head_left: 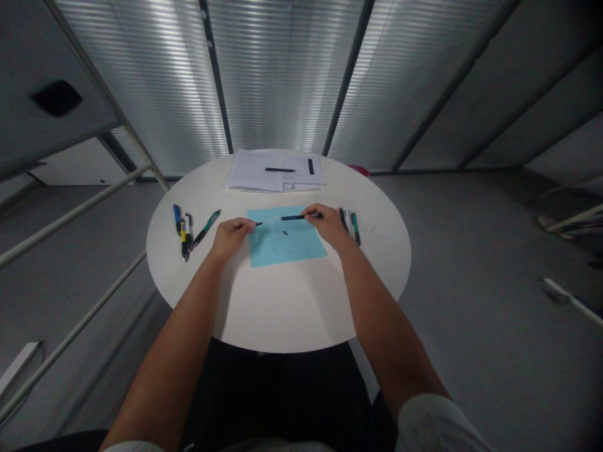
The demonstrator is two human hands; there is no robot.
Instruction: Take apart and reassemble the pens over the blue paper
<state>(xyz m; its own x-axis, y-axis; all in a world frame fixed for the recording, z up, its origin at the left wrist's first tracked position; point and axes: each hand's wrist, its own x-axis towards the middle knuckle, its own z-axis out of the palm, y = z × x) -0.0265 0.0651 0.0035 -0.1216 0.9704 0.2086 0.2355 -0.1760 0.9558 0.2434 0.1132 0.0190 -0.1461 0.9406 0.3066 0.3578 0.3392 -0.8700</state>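
Observation:
A light-blue sheet of paper with faint marks lies on the round white table, under both hands. In my right hand is a dark pen barrel, held level above the sheet and pointing left. My left hand is closed at the paper's left edge, pinching a small dark pen piece whose end sticks out past the fingertips. A faint pale thin line shows between this piece and the barrel; I cannot tell whether it joins them. On the sheet rests another small dark piece.
Left on the white table are a green-and-black pen and several markers. More pens lie beside my right wrist. White papers with a black pen are at the back. A metal rail stands left.

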